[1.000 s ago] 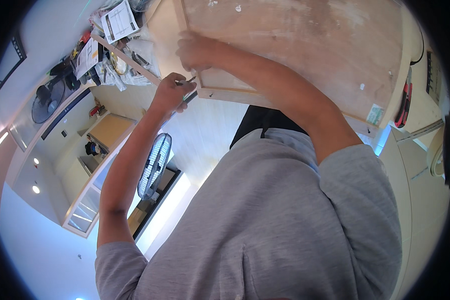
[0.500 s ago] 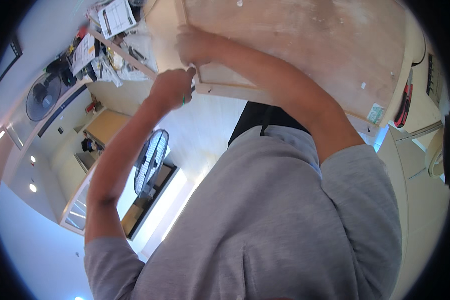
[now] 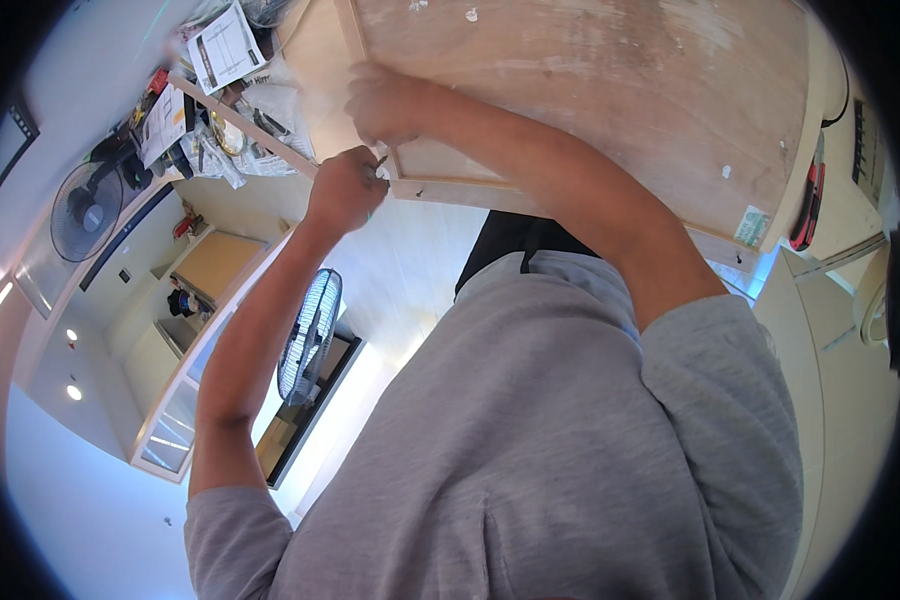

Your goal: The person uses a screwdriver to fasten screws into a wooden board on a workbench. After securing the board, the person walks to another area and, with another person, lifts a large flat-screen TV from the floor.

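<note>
Had the left hand (image 3: 346, 190) mostly closed round a small dark tool (image 3: 381, 161), near the wooden board (image 3: 610, 95) spread right of the right hand (image 3: 385, 104) (bent, too blurred to tell any hold). Probably called for a steady left grip and a braced board.

Board (image 3: 590, 100): reddish tan, mottled with whitish streaks and a few small white flecks; its rim (image 3: 460, 192) is a paler, plain tan. Label (image 3: 751, 226): pale green and white. Cutter (image 3: 809, 205): red with black. Shirt (image 3: 530, 430): heathered grey, unpatterned. Trousers (image 3: 495, 250): solid black. Sheet (image 3: 225, 48): white, bearing black and grey print. Slat (image 3: 242, 122): light pinkish tan. Wall (image 3: 80, 490): pale blue, evenly toned.
</note>
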A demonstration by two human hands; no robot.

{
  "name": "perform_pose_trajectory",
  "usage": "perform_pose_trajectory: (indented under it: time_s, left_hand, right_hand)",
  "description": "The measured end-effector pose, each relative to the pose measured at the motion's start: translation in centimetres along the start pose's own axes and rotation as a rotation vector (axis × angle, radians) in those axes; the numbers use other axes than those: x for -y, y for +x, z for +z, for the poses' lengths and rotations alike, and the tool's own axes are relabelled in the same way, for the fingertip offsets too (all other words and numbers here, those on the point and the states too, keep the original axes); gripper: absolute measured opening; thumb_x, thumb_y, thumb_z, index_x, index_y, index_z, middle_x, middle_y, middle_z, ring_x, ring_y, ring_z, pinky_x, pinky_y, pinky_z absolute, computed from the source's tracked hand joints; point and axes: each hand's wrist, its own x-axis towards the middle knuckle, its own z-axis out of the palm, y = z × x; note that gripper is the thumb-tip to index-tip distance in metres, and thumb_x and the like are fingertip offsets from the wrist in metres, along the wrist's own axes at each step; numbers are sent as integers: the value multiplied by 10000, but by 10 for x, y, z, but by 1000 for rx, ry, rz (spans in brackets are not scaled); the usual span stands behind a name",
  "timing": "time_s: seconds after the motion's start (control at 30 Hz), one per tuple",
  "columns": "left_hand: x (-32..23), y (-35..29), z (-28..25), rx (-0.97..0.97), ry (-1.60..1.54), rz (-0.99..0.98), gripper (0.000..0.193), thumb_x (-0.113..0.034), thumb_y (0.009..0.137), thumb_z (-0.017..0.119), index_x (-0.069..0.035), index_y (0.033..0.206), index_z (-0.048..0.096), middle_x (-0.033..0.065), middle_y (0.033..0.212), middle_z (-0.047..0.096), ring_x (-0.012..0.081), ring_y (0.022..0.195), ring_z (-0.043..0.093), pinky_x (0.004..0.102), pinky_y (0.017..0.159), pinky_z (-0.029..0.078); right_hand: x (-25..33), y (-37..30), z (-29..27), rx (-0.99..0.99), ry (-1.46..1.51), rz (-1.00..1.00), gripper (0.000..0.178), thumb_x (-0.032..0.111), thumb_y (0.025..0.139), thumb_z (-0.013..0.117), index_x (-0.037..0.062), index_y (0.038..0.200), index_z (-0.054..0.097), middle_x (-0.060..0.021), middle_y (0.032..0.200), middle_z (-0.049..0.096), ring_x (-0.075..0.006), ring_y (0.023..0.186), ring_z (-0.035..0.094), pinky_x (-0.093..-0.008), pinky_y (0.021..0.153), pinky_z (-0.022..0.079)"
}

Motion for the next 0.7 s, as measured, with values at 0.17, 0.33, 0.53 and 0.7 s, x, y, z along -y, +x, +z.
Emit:
perform_pose_trajectory:
  time_s: [0.17,0.33,0.53,0.7]
  left_hand:
    - [-6,-3,-10,137,495,219,394,-145,832,724,-24,1197,635,205,956,733,403,799,708,490,754,569]
    - [-14,-9,-14,31,-244,-145,475,-239,869,782,35,1205,588,136,948,695,239,602,667,371,513,530]
    - [-5,0,-11,160,-756,-506,228,-147,837,734,45,943,672,66,701,620,99,477,473,256,412,315]
    - [-4,5,-5,75,76,-13,253,-139,800,719,38,978,686,157,774,686,293,670,647,404,623,498]
  right_hand:
    - [3,-1,1,-36,26,14,145,246,850,679,248,873,822,20,1031,719,-225,1201,578,-507,1246,229]
    - [0,2,5,-33,-16,-11,158,272,855,669,229,872,819,9,1025,724,-230,1195,584,-517,1238,238]
    - [0,0,9,-120,-15,-14,132,248,825,683,241,827,814,24,979,712,-227,1149,585,-501,1205,264]
    - [0,0,6,-54,-35,-11,163,257,872,652,225,862,812,11,1039,719,-230,1206,573,-515,1241,232]
